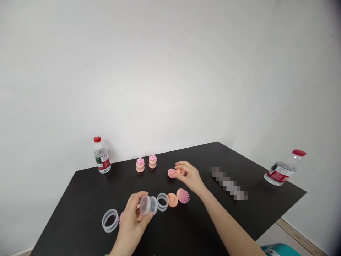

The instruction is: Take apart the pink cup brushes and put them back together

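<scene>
My left hand (132, 217) holds a clear plastic piece (148, 205) between thumb and fingers, near the table's front. Partly hidden behind that hand are a peach part and pink bristles (120, 219). My right hand (188, 176) has its thumb and fingers around a peach piece (179, 172), beside a pink bristle head (171, 173). Between the hands lie a clear ring (162, 202), a peach disc (172, 200) and a pink bristle brush (183, 196) on its side. Another clear ring (110, 220) lies left of my left hand.
Two upright peach brushes with pink bristles (140, 165) (152, 161) stand at the back of the black table (87, 199). A water bottle (102, 156) stands back left, another (284, 169) at the right edge. A blurred strip (229, 184) lies on the right side.
</scene>
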Demonstrator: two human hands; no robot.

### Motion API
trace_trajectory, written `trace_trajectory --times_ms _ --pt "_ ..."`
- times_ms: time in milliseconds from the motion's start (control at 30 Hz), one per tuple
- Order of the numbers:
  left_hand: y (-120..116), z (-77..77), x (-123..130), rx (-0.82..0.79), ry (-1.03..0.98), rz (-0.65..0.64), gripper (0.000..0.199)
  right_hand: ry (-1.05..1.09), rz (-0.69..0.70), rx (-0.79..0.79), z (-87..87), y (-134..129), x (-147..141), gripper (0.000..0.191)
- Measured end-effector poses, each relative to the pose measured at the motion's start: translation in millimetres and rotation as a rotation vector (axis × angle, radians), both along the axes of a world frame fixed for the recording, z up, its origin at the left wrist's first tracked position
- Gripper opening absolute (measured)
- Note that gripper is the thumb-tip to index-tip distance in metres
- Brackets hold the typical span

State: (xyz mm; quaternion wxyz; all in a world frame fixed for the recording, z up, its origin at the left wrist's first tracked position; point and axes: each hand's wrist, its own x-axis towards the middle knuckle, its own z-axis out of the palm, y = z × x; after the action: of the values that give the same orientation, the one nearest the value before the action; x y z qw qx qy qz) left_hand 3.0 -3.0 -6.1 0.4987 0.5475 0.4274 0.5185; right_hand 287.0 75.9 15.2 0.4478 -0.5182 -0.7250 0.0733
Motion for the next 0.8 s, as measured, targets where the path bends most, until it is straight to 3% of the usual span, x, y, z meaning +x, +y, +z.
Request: trace_trajectory --times_ms 133,167,267,400,500,800 --pt "23 27.1 15 0.187 0.651 -0.044 0.039 -0.26 0.216 -0.068 -8.0 35 -16 0.025" --pt "31 32.1 20 0.201 0.727 -0.037 0.04 -0.326 0.26 -0.085 -11.3 46 -21 0.028" --pt "57 36.3 33 0.193 0.874 -0.013 0.042 -0.512 0.345 -0.128 -21.9 75 -33 0.034" --pt "86 25.5 46 0.162 1.09 -0.03 0.038 -0.727 0.408 -0.178 -33.3 97 -40 0.027" --pt "99 19.0 53 0.16 1.224 -0.048 0.028 -0.845 0.437 -0.214 -36.3 102 -40 0.028" --pt "122 11.2 70 0.184 1.38 -0.068 0.034 -0.962 0.421 -0.272 -26.5 98 -33 0.031"
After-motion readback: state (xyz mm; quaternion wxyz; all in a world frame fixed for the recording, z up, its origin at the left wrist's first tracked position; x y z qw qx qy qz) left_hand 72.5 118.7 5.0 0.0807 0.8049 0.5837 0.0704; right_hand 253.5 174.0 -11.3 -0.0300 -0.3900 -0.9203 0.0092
